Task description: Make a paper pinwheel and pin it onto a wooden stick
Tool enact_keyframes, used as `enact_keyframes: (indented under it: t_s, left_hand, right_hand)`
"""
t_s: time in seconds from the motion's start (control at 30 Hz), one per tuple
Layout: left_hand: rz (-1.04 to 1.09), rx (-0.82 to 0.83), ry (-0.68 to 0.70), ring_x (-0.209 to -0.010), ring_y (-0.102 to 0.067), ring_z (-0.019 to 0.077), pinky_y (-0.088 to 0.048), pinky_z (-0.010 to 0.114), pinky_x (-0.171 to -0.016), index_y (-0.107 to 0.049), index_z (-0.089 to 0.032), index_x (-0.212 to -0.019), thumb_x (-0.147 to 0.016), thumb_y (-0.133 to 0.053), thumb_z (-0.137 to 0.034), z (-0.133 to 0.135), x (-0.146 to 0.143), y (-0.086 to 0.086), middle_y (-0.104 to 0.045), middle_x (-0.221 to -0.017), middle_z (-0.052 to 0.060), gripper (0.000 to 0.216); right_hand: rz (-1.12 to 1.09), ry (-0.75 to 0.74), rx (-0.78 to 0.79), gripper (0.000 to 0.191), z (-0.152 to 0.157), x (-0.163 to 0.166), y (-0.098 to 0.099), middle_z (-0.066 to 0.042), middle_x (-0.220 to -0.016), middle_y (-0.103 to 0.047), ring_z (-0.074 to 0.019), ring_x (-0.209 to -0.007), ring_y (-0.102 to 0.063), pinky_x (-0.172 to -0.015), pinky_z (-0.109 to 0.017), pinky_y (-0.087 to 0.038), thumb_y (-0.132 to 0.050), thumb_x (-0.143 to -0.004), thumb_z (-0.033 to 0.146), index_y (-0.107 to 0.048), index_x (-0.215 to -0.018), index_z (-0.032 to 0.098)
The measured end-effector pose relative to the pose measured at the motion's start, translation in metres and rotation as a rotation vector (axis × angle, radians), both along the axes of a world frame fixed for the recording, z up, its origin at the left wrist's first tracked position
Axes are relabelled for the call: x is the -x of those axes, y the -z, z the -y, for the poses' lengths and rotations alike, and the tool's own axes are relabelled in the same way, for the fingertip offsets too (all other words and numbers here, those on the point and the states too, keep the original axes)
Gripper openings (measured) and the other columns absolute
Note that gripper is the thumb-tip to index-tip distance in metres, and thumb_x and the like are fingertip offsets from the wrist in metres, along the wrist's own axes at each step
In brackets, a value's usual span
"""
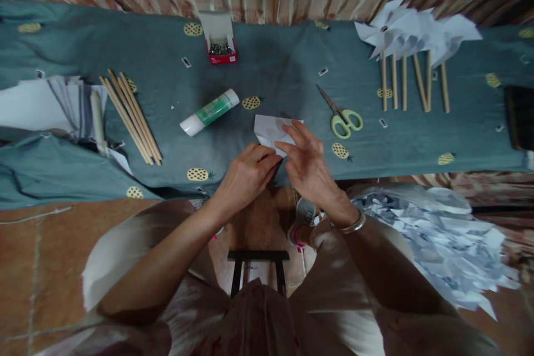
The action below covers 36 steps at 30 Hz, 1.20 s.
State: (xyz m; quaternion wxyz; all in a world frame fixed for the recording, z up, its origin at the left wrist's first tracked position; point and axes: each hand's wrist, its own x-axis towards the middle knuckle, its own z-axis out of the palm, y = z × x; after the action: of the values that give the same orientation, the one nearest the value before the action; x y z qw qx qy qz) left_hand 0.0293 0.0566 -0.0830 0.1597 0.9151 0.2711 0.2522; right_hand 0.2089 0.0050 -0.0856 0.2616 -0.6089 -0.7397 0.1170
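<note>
A folded piece of white paper lies at the front part of the table, between my hands. My left hand has its fingers closed on the paper's near edge. Stretched across the paper's right side, my right hand has its fingers apart, and they cover part of the sheet. Green-handled scissors lie to the right of the paper, blades pointing away to the left. On the left rests a white and green glue stick. Whatever is under my fingertips is hidden.
A red box of pins stands open at the back. Wooden sticks and stacked paper lie left. Several paper pinwheels rest at the back right. A bag of paper pieces stands below the table's edge, right.
</note>
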Motion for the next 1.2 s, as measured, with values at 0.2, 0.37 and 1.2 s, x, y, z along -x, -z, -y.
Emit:
enact_keyframes:
  t_s: [0.2,0.37,1.2]
  left_hand:
    - [0.018,-0.061,0.02,-0.089,-0.063,0.0204,-0.056,0.033,-0.076,-0.07,-0.012,-0.106,-0.099,-0.054,-0.019,-0.005,0.004,0.002,-0.072,-0.099,0.01,0.019]
    - [0.022,-0.135,-0.073,-0.093,-0.062,0.0215,-0.055,0.035,-0.079,-0.072,-0.015,-0.102,-0.098,-0.054,-0.016,-0.029,0.019,0.001,-0.073,-0.101,0.009,0.019]
    - [-0.141,-0.225,0.01,-0.086,-0.059,0.0231,-0.04,0.036,-0.072,-0.07,-0.014,-0.097,-0.099,-0.055,-0.026,-0.012,0.0,-0.008,-0.071,-0.093,0.008,0.019]
  right_hand:
    - [-0.027,0.1,-0.017,0.047,-0.012,-0.021,-0.003,-0.015,-0.149,-0.054,-0.0297,-0.142,-0.047,-0.117,-0.057,-0.04,-0.041,-0.094,0.016,-0.052,-0.14,0.017]
    - [-0.076,0.105,-0.027,0.043,-0.014,-0.027,-0.011,-0.014,-0.141,-0.062,-0.0293,-0.132,-0.057,-0.113,-0.056,-0.045,-0.04,-0.095,0.016,-0.061,-0.132,0.018]
    - [-0.056,0.077,-0.025,0.033,0.001,-0.021,-0.018,-0.012,-0.125,-0.072,-0.0281,-0.113,-0.067,-0.104,-0.052,-0.053,-0.051,-0.088,0.016,-0.07,-0.115,0.019]
